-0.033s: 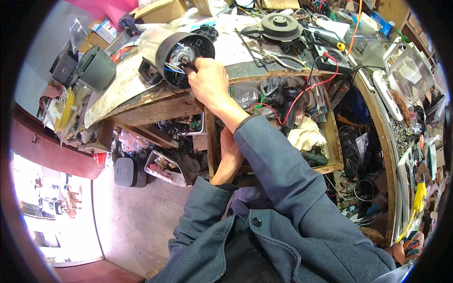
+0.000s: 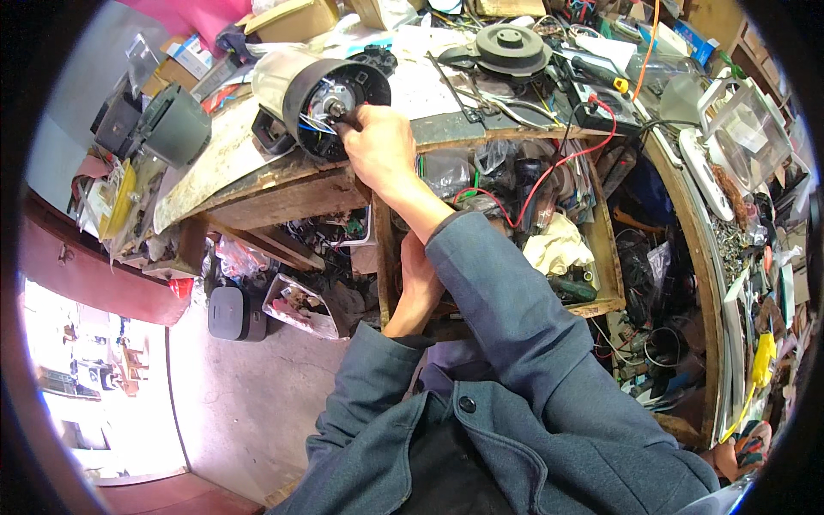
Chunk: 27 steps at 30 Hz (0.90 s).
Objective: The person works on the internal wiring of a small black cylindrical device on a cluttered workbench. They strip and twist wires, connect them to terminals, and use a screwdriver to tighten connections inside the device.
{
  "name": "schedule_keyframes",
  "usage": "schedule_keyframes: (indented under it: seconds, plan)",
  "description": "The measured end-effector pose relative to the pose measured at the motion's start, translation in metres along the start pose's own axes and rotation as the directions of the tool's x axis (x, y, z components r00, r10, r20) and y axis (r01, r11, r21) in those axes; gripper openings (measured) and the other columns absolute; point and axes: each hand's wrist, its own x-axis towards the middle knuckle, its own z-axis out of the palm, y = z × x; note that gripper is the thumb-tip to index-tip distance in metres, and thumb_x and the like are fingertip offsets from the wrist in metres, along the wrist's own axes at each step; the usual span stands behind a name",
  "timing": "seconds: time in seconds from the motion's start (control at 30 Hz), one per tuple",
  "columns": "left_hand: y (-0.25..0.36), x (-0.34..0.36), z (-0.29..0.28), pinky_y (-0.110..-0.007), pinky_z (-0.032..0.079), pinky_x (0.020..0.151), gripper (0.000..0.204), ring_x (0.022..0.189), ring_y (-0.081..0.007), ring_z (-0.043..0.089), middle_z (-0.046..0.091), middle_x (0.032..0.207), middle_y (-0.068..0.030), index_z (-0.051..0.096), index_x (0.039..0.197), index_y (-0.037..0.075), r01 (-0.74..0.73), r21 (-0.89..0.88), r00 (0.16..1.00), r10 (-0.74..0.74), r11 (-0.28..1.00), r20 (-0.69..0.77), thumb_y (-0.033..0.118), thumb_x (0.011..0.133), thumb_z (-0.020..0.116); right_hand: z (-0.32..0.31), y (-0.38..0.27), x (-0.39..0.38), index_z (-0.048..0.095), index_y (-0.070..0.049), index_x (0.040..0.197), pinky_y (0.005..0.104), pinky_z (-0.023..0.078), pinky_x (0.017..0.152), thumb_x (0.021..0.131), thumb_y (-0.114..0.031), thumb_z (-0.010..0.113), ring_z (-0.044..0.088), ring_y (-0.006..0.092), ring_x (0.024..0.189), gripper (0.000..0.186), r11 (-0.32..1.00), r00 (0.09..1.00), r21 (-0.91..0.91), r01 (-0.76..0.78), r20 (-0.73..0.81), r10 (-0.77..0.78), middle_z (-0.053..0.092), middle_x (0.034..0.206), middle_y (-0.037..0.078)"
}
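A pale appliance jug (image 2: 268, 81) with a dark handle (image 2: 272, 133) lies on its side near the bench's front edge. Its open black-rimmed end (image 2: 300, 99) faces me, showing a round metal part (image 2: 333, 101) and white and blue wires inside. My right hand (image 2: 382, 150) is closed at the right of that opening, fingertips pinched on something small and dark that I cannot make out. Lower down, my left hand (image 2: 419, 279) is partly behind my right forearm, by the open drawer; its fingers are hidden.
On the bench (image 2: 193, 189), a round dark lid (image 2: 513, 51) sits back right, near a black box (image 2: 592, 107) with red and black leads. A dark container (image 2: 176, 124) stands left. The open drawer (image 2: 614, 257) below holds bags, cables and a cream cloth (image 2: 558, 247).
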Motion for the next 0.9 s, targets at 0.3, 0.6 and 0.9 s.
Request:
schedule_keyframes:
  seconds: [0.3, 0.6, 0.9]
  plan:
    - [-0.006, -0.003, 0.002, -0.037, 0.056, 0.088, 0.032, 0.102, -0.0227, 0.069, 0.069, 0.115, -0.0129, 0.06, 0.123, -0.004, -0.021, -0.053, 1.0, 0.021, 0.998, 0.007, 0.021, 0.104, 0.051, 0.002, 0.015, 0.002, 0.078, -0.003, 0.093, 0.0373, 0.054, 0.07, 0.086, -0.017, 0.073, 0.073, 0.0258, 0.071, 0.016, 0.979, 0.996, 0.189, 0.076, 0.035, -0.084, 0.072, 0.079, 0.019]
    - [-0.007, -0.003, 0.002, -0.035, 0.056, 0.087, 0.033, 0.101, -0.0217, 0.068, 0.069, 0.115, -0.0121, 0.06, 0.122, -0.004, -0.026, -0.033, 0.999, 0.027, 0.999, 0.024, 0.023, 0.105, 0.05, 0.005, 0.022, 0.001, 0.076, 0.001, 0.094, 0.0377, 0.054, 0.067, 0.088, -0.014, 0.07, 0.072, 0.0234, 0.067, 0.017, 0.979, 0.997, 0.186, 0.08, -0.008, -0.08, 0.07, 0.072, 0.019]
    - [0.005, -0.005, 0.006, -0.034, 0.054, 0.088, 0.029, 0.102, -0.0193, 0.067, 0.071, 0.113, -0.0123, 0.061, 0.12, -0.004, 0.044, -0.154, 0.999, -0.047, 0.987, -0.017, 0.015, 0.098, 0.06, 0.011, 0.018, 0.004, 0.076, 0.003, 0.097, 0.038, 0.054, 0.065, 0.09, -0.016, 0.069, 0.07, 0.0237, 0.061, 0.021, 0.973, 0.999, 0.23, 0.025, -0.028, -0.019, 0.07, 0.067, 0.018]
